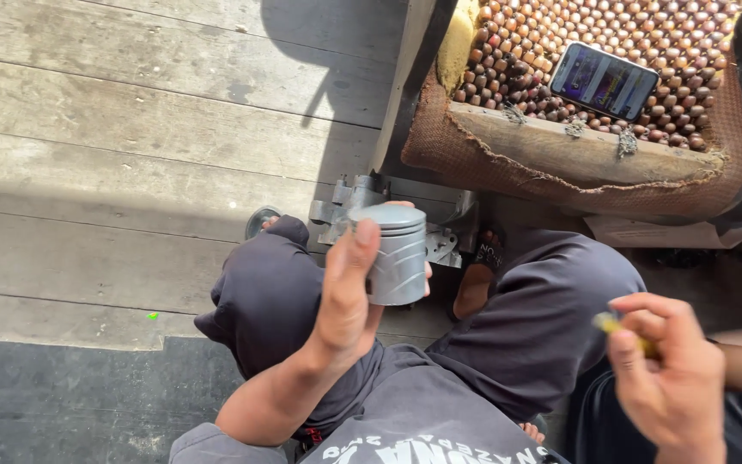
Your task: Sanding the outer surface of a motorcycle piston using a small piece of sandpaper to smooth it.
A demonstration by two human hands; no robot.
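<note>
Left hand [349, 288]: raised over the lap, fingers and thumb wrapped round a grey metal piston [395, 254], thumb lying up its near side. The piston stands upright, flat crown on top, ring grooves scoring its wall; its far side and its underside are hidden by the palm.

Right hand [667, 369]: at the lower right, fingers curled and pinched on a small yellowish object [609, 322]. Only the tip of that object shows, and its kind cannot be made out. The wrist is cut off by the bottom edge.

Behind the piston: a grey cast metal part [347, 199] with lugs lies on the floor boards [130, 129], largely blocked from view by the piston and left hand.

Lap and legs: dark trousers [543, 309], knees drawn up on either side of the piston; a foot [474, 288] shows between them and a sandal toe [259, 219] shows past the left knee.

Upper right: a seat covered in a brown wooden bead mat [560, 43] over coarse brown mesh, with a bare wooden front rail [577, 146]. A smartphone [605, 80] lies on the beads, screen lit, content too small to tell.

Floor: weathered grey planks, half in sun and half in shadow; a tiny green speck [153, 316] lies on them. A dark strip [62, 395] runs along the lower left.
</note>
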